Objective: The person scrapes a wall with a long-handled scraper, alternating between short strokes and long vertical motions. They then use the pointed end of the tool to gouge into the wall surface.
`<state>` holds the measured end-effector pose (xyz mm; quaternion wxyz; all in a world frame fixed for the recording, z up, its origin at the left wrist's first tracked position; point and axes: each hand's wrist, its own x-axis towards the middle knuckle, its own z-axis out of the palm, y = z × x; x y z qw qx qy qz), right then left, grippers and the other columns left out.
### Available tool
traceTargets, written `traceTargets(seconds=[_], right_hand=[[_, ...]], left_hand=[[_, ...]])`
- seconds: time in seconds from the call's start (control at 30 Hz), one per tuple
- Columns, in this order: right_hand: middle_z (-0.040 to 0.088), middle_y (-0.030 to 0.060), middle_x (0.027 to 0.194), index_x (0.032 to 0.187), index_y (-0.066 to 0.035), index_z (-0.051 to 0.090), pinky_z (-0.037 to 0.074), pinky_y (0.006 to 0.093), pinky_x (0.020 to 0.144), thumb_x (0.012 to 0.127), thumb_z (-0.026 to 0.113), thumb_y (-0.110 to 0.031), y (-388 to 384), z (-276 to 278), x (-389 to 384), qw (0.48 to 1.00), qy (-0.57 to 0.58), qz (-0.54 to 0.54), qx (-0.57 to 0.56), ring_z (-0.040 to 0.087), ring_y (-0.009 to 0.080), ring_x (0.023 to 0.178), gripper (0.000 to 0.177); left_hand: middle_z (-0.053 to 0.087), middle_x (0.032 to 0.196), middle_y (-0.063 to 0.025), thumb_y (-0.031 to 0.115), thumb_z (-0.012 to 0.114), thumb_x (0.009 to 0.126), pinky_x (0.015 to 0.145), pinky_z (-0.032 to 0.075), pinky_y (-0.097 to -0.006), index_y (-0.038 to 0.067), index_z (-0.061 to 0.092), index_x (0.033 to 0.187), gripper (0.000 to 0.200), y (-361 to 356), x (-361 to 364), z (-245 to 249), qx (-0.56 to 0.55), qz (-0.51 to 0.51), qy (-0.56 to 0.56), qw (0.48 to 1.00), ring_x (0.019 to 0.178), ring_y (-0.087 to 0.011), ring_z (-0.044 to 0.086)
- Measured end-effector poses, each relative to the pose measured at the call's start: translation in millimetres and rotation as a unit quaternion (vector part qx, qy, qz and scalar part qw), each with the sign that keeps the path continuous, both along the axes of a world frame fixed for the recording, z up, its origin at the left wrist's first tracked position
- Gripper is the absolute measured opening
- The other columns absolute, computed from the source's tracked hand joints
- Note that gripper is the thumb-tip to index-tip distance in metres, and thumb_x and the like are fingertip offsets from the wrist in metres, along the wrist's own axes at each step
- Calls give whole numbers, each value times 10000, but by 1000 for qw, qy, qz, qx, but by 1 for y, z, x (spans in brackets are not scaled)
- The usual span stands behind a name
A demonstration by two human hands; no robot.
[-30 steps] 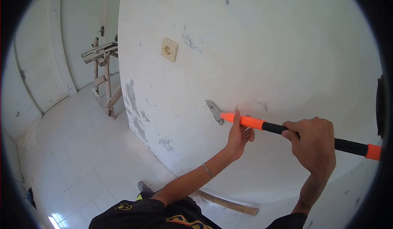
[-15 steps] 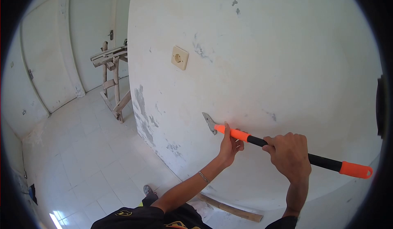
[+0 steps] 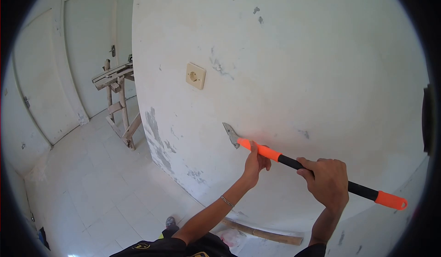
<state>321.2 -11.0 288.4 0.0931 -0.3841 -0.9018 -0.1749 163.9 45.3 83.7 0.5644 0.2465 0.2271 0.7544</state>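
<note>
A long scraper (image 3: 289,161) with an orange and black handle slants down to the right in front of the white wall (image 3: 294,73). Its grey metal blade (image 3: 231,135) lies at or very near the wall surface, below and right of the socket. My left hand (image 3: 255,164) is wrapped round the orange part just behind the blade. Farther back, my right hand (image 3: 326,180) grips the black shaft from above. The orange end with a hole sticks out beyond my right hand.
A cream wall socket (image 3: 195,76) sits above the blade. Grey worn patches mark the wall. A wooden trestle (image 3: 120,105) stands at the left, before two closed doors (image 3: 89,50). A bamboo piece (image 3: 275,237) lies along the wall's foot.
The view has shifted, with the socket and trestle now lower and further left. The tool's rear end and my right hand sit slightly lower; both hands keep their hold.
</note>
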Motion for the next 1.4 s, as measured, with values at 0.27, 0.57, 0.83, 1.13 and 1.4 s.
traceTargets(seconds=[0.27,0.57,0.83,1.13,1.4], right_hand=[[604,91,757,1121,-36,726,431,294,620,810,709,-84,-37,10,126,960,265,-80,-54,550,170,622,315],[534,110,559,1035,-62,763,366,344,543,743,720,-61,-28,9,70,945,308,-102,-36,476,238,496,295],[591,83,616,1176,-159,723,423,353,542,814,736,-136,-20,-26,2,964,257,-51,-56,515,247,494,363],[602,60,624,1153,-22,696,409,303,541,831,724,-162,-15,-191,96,851,483,-116,-170,511,125,546,353],[593,26,854,1225,14,647,403,233,641,964,649,-294,-45,-216,89,793,597,-64,-101,475,83,720,404]], left_hand=[[535,686,-57,688,233,989,584,482,-287,51,461,1003,676,-2,65,87,120,-134,181,967,563,-149,577],[542,673,-35,592,297,1034,482,442,-252,66,469,939,561,9,46,95,137,5,105,985,486,-109,529],[523,696,-42,566,303,1045,490,422,-255,73,460,861,549,16,-16,99,86,216,16,972,515,-117,492],[528,676,-12,465,391,1060,483,409,-252,41,531,1001,451,10,52,-2,67,-10,252,965,498,-93,498],[568,818,-25,397,411,1067,570,446,-231,41,507,1196,390,-15,75,24,114,-151,314,930,618,-74,531]])
